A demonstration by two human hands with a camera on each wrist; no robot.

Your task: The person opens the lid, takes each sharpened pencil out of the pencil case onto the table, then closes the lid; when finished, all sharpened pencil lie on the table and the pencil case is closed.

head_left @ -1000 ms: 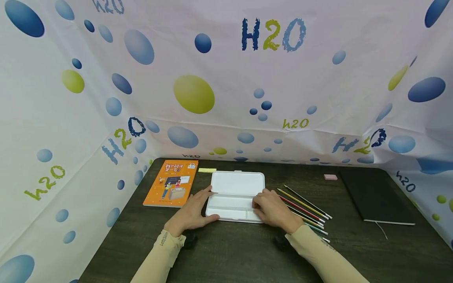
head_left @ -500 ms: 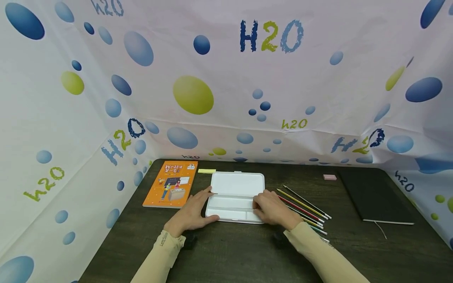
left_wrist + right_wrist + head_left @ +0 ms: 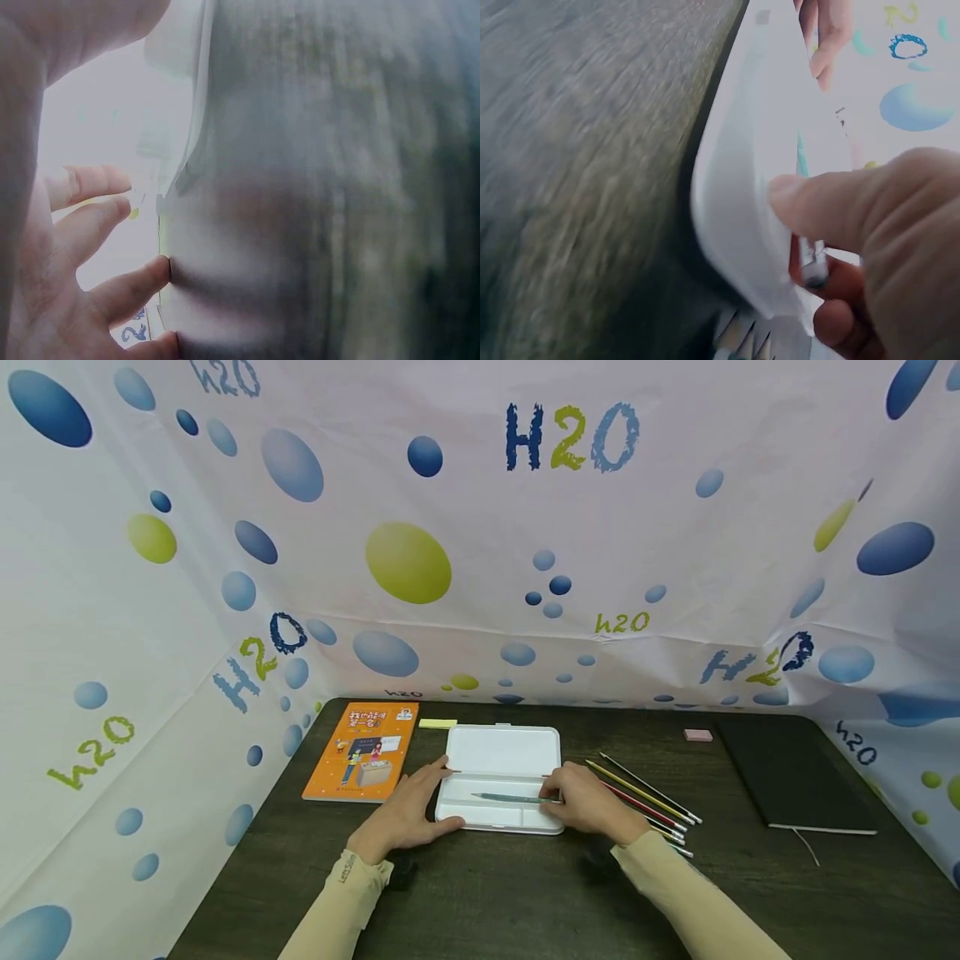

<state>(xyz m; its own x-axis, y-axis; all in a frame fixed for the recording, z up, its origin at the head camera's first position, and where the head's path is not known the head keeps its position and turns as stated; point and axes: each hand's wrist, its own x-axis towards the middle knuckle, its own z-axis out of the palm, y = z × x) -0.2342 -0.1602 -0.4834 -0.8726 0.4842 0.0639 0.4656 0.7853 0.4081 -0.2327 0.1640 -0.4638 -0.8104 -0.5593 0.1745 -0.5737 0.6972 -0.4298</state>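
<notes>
Open white pencil case (image 3: 501,777) near the desk's (image 3: 480,893) front edge, steadied by the left hand (image 3: 408,810) with spread fingers; right hand (image 3: 592,806) pinches a teal pencil (image 3: 510,797) inside it—judged light, rigid, slippery, best gripped at its end.

Dark wood-grain bench (image 3: 525,893) carrying stationery.

At centre lies an open white pencil case (image 3: 502,750). At ten o'clock from it, an orange book (image 3: 363,750) lies flat; a yellow sticky-note pad (image 3: 437,723) sits at eleven o'clock, just beside the book's far corner. A fan of coloured pencils (image 3: 648,797) lies at three o'clock. A pink eraser (image 3: 697,736) sits at two o'clock, and a black notebook (image 3: 795,775) lies further right, well apart.
</notes>
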